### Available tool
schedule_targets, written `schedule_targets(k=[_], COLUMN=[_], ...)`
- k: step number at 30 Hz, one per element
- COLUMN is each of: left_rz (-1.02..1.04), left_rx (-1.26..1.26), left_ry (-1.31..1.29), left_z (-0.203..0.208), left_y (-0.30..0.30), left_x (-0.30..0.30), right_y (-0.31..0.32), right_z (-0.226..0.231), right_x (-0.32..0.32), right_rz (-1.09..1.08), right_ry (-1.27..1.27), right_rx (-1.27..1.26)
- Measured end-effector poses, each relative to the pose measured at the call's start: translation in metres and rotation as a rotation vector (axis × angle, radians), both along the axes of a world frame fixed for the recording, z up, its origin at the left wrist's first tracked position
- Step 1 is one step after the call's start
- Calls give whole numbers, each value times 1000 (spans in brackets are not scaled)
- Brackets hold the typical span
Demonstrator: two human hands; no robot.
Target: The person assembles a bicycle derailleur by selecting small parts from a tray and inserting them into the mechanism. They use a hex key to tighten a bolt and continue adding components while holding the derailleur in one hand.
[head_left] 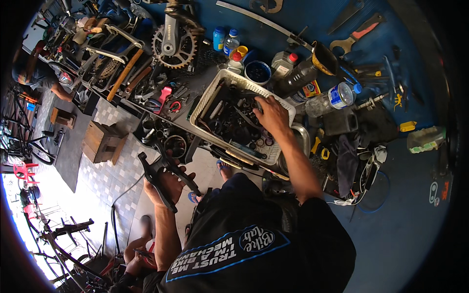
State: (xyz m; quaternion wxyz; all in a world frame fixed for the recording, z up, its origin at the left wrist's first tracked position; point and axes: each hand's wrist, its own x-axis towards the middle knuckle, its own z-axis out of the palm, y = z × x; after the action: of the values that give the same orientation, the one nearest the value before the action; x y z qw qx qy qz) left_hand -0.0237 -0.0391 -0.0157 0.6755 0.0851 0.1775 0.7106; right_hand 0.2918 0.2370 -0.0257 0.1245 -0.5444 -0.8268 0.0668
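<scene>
While a black forked part (156, 182) is gripped at near left by the left hand's (171, 186) curled fingers, a white basket (209, 98) of small dark parts (238, 118) is reached into by the right hand (272, 115), its fingers bent; whether anything is pinched cannot be told.

The basket (208, 100) looks plastic, the wooden box (100, 142) rough and matt.

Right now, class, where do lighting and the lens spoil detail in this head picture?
Head view: glare whites out the far left near the red plastic chair; also head view, the fisheye leaves black corners, and small dark parts in the white plastic basket blend together.
</scene>
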Motion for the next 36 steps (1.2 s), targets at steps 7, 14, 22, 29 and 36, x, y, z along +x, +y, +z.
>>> schedule_targets(k=[7,14,22,29,36], left_rz=[-127,-149,-120,-86,-106], left_rx=[-10,-26,25,-9,3], left_ry=[-40,-33,-68,-44,-67], left_z=[-4,-6,-3,-19,-18], left_y=[60,94,104,106,119], left_x=[45,83,101,98,100], right_y=[14,15,38,40,42], right_z=[-20,2,-14,-12,-38], right_x=[50,53,69,86,72], right_rz=[92,247,298,264,311], right_ry=[-59,-79,0,-127,-279], right_rx=[-85,-88,-118,-169,-82])
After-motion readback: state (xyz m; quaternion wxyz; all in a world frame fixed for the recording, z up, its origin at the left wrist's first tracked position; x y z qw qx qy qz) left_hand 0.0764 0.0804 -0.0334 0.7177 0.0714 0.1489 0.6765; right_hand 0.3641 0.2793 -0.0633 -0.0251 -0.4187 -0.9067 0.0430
